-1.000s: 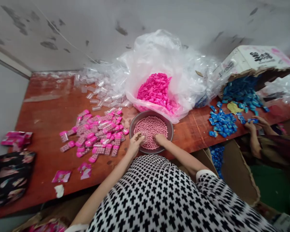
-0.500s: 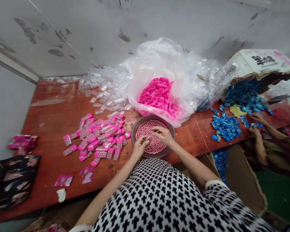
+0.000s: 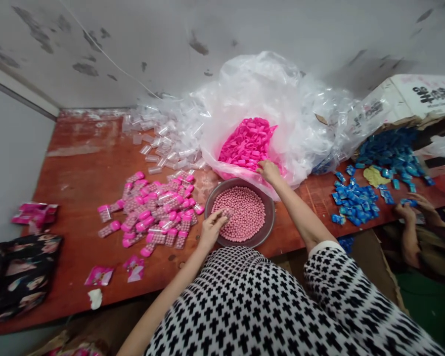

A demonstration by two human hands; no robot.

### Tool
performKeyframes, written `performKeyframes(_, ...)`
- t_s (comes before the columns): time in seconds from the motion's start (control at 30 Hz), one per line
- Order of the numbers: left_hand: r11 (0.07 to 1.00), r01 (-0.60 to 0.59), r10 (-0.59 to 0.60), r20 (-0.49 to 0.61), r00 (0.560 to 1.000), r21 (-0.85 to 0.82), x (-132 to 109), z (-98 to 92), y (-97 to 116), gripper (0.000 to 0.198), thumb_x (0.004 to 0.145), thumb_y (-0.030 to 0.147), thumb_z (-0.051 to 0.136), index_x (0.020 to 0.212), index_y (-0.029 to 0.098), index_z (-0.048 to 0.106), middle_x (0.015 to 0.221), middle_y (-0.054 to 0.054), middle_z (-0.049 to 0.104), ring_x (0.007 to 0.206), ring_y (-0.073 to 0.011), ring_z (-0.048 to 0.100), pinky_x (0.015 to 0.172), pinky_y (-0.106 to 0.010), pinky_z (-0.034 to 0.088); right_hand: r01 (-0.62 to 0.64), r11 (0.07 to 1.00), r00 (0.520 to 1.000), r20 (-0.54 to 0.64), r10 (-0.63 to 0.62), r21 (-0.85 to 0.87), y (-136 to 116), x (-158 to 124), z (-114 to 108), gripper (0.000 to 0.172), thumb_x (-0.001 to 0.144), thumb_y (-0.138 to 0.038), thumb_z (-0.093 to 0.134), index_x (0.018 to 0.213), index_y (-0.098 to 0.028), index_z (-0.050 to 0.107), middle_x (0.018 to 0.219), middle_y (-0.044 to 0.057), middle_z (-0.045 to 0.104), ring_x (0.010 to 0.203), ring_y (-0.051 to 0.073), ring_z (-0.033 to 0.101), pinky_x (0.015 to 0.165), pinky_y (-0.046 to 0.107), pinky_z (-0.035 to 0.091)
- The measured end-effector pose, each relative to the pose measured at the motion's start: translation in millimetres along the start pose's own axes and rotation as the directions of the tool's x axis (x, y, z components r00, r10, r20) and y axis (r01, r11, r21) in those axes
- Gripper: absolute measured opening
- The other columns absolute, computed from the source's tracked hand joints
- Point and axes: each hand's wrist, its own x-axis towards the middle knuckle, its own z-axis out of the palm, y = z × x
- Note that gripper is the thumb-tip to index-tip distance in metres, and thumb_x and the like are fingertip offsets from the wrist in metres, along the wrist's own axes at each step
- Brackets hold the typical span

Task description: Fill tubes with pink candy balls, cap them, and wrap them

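Note:
My left hand (image 3: 212,226) is closed on a small clear plastic bottle (image 3: 227,214) with pink beads inside, over the left side of a grey bowl (image 3: 271,220). The bowl holds many round pink beads (image 3: 244,212). Behind it, my right hand (image 3: 270,172) reaches into an open plastic bag (image 3: 261,84), its fingers pinched at the bright pink plastic caps (image 3: 246,143). What lies between those fingertips is mostly hidden. Left of the bowl is a pile of filled, pink-capped bottles (image 3: 155,207).
Empty clear bottles (image 3: 163,143) lie behind the pile. Pink packets (image 3: 99,276) and a floral black bag (image 3: 22,272) are on the left of the red-brown table (image 3: 77,198). To the right, a co-worker's hands (image 3: 411,210) handle blue packets near a blue heap (image 3: 356,202) and a carton (image 3: 426,96).
My right hand has left the bottle above the bowl and moved up and right to the pink caps in the bag. My left hand keeps the bottle over the bowl.

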Motion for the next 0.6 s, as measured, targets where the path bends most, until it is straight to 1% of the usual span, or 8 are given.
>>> performKeyframes(0.07, 1.000, 0.013, -0.013, -0.006, 1.000, -0.015, 2, 1.4, 4, 0.047, 0.062, 0.041, 0.073, 0.101, 0.016, 0.068, 0.098, -0.007, 0.069, 0.085, -0.0195, 0.065, 0.085, -0.038, 0.051, -0.003, 1.000, 1.000, 0.005, 0.003, 0.004, 1, 1, -1, 0.018, 0.078, -0.020, 0.055, 0.090, -0.013, 0.067, 0.098, 0.013, 0.067, 0.092, 0.022, 0.059, 0.084, 0.030, 0.042)
performKeyframes(0.17, 0.999, 0.023, -0.024, -0.018, 1.000, -0.046, 4, 5.4, 11, 0.048, 0.060, 0.042, 0.074, 0.099, 0.015, 0.068, 0.094, -0.006, 0.070, 0.082, -0.0190, 0.065, 0.082, -0.037, 0.053, -0.023, 0.999, 1.000, -0.018, 0.024, 0.030, 9, -2, -10, 0.016, 0.075, -0.018, 0.057, 0.085, -0.010, 0.066, 0.087, 0.012, 0.068, 0.082, 0.022, 0.061, 0.078, 0.031, 0.045)
performKeyframes(0.27, 0.998, 0.017, -0.017, 0.002, 1.000, -0.068, 6, 10.5, 18, 0.046, 0.062, 0.043, 0.073, 0.098, 0.016, 0.067, 0.093, -0.005, 0.069, 0.081, -0.0186, 0.065, 0.080, -0.037, 0.054, -0.069, 0.995, 0.994, -0.076, 0.074, 0.070, 20, -11, -24, 0.024, 0.081, -0.022, 0.051, 0.097, -0.009, 0.063, 0.085, 0.011, 0.068, 0.076, 0.020, 0.062, 0.073, 0.031, 0.047)
performKeyframes(0.33, 0.999, -0.019, 0.020, 0.033, 0.999, -0.046, 8, 15.0, 22, 0.043, 0.065, 0.043, 0.071, 0.099, 0.016, 0.067, 0.096, -0.006, 0.069, 0.084, -0.0190, 0.065, 0.082, -0.037, 0.054, -0.061, 0.992, 0.988, -0.133, 0.076, 0.110, 22, -24, -30, 0.029, 0.084, -0.025, 0.048, 0.105, -0.009, 0.060, 0.091, 0.012, 0.068, 0.079, 0.019, 0.062, 0.075, 0.033, 0.048)
performKeyframes(0.4, 0.997, -0.076, 0.075, 0.063, 0.995, 0.009, 9, 20.1, 25, 0.040, 0.069, 0.042, 0.069, 0.100, 0.017, 0.068, 0.100, -0.006, 0.069, 0.090, -0.0199, 0.065, 0.086, -0.037, 0.052, 0.054, 0.975, 0.979, -0.202, -0.009, 0.217, 13, -43, -30, 0.030, 0.083, -0.028, 0.052, 0.107, -0.012, 0.061, 0.096, 0.011, 0.068, 0.082, 0.020, 0.062, 0.078, 0.034, 0.048)
performKeyframes(0.47, 0.989, -0.132, 0.126, 0.085, 0.988, 0.067, 9, 24.5, 25, 0.037, 0.071, 0.040, 0.067, 0.101, 0.017, 0.068, 0.103, -0.007, 0.069, 0.093, -0.0210, 0.064, 0.088, -0.038, 0.051, 0.240, 0.899, 0.956, -0.251, -0.152, 0.367, -5, -68, -25, 0.031, 0.081, -0.033, 0.057, 0.105, -0.015, 0.062, 0.097, 0.009, 0.068, 0.084, 0.020, 0.062, 0.079, 0.035, 0.049)
performKeyframes(0.53, 0.979, -0.176, 0.165, 0.105, 0.981, 0.103, 8, 27.3, 26, 0.037, 0.072, 0.039, 0.066, 0.103, 0.017, 0.069, 0.105, -0.007, 0.069, 0.093, -0.0215, 0.064, 0.087, -0.038, 0.052, 0.380, 0.795, 0.924, -0.244, -0.296, 0.473, -28, -96, -19, 0.031, 0.082, -0.037, 0.058, 0.106, -0.018, 0.063, 0.096, 0.007, 0.068, 0.085, 0.019, 0.063, 0.079, 0.033, 0.049)
performKeyframes(0.6, 0.969, -0.214, 0.197, 0.136, 0.971, 0.124, 5, 28.4, 28, 0.037, 0.074, 0.037, 0.064, 0.105, 0.018, 0.068, 0.104, -0.007, 0.069, 0.090, -0.0213, 0.065, 0.083, -0.037, 0.053, 0.458, 0.738, 0.888, -0.224, -0.400, 0.497, -49, -119, -13, 0.030, 0.084, -0.038, 0.056, 0.106, -0.019, 0.063, 0.097, 0.006, 0.068, 0.087, 0.017, 0.062, 0.080, 0.031, 0.049)
